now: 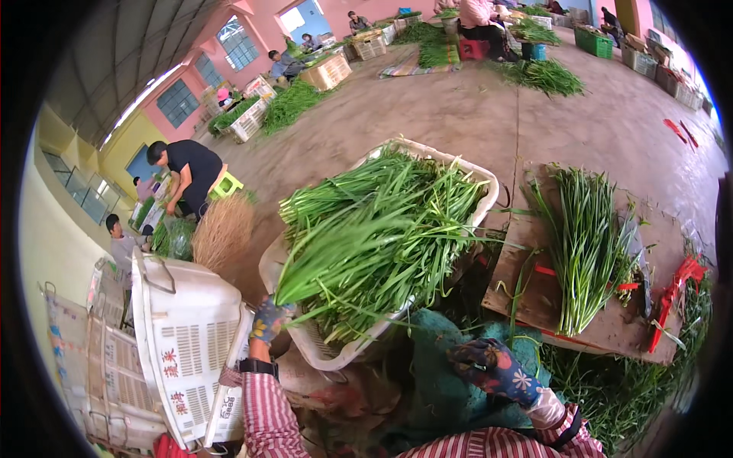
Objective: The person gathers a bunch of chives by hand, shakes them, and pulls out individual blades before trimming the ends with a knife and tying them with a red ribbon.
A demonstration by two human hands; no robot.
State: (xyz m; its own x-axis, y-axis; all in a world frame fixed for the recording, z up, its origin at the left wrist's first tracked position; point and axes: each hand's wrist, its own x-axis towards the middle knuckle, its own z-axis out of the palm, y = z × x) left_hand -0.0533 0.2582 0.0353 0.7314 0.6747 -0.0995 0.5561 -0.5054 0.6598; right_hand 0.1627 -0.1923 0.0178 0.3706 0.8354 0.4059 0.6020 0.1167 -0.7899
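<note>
My left hand (270,320), in a flowered glove, is closed on the cut ends of a bunch of long green leafy stalks (320,263), whose blurred tips lie over the heap in the white plastic crate (349,358). More stalks (401,200) fill that crate to its rim. My right hand (487,363), in a dark flowered glove, is in front of the teal cloth over my lap; its fingers are curled, and what they hold, if anything, cannot be told. Right of it, a bunch of stalks (584,246) lies on a wooden board (532,292), beside a metal blade (638,252).
Red ties (667,303) lie at the board's right side, above loose green trimmings (618,389) on the floor. White crates (194,343) stand at my left. A person in black (194,172) bends over greens at the left; others sit farther off among crates.
</note>
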